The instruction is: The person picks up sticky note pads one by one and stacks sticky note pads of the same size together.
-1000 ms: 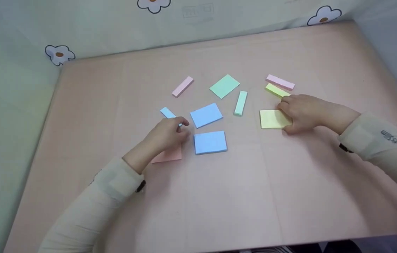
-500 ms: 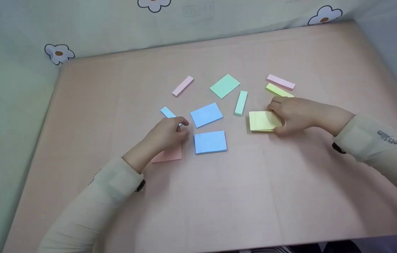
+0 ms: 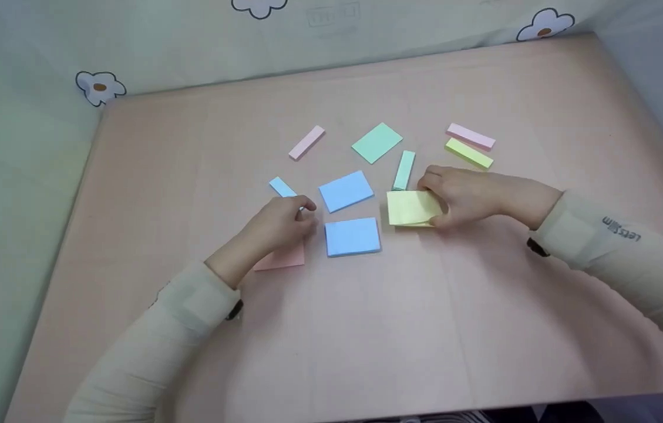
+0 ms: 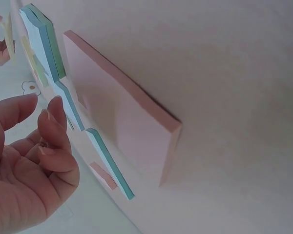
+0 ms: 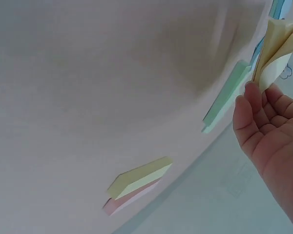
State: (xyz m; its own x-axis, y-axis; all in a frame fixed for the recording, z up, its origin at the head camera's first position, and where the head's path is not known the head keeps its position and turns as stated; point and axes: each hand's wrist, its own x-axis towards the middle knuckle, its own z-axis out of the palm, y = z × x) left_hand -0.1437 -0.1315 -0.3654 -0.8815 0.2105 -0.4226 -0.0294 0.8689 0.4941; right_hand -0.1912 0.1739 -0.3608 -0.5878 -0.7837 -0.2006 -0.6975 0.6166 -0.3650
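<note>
My right hand [image 3: 472,194] pinches a yellow sticky note pad [image 3: 410,208] by its right side, thumb at the near edge and fingers at the far one. In the right wrist view its sheets [image 5: 273,48] bend and splay apart. The pad hangs over the table beside the lower blue sticky note pad [image 3: 353,237], overlapping the near end of a green strip pad [image 3: 404,170]. My left hand [image 3: 284,220] hovers with loosely curled fingers over a salmon-pink sticky note pad [image 4: 122,107] and holds nothing. It partly covers a narrow blue strip pad [image 3: 281,187].
A second blue pad [image 3: 346,191] and a green pad [image 3: 376,143] lie farther back. One pink strip pad [image 3: 306,143] is at back left. Another pink strip [image 3: 470,136] and a yellow strip [image 3: 468,154] lie side by side at right. A flowered curtain [image 3: 190,47] borders the table.
My right hand has lifted the yellow sticky note pad and carried it left, toward the blue pads, uncovering the yellow strip. My left hand has stayed in place.
</note>
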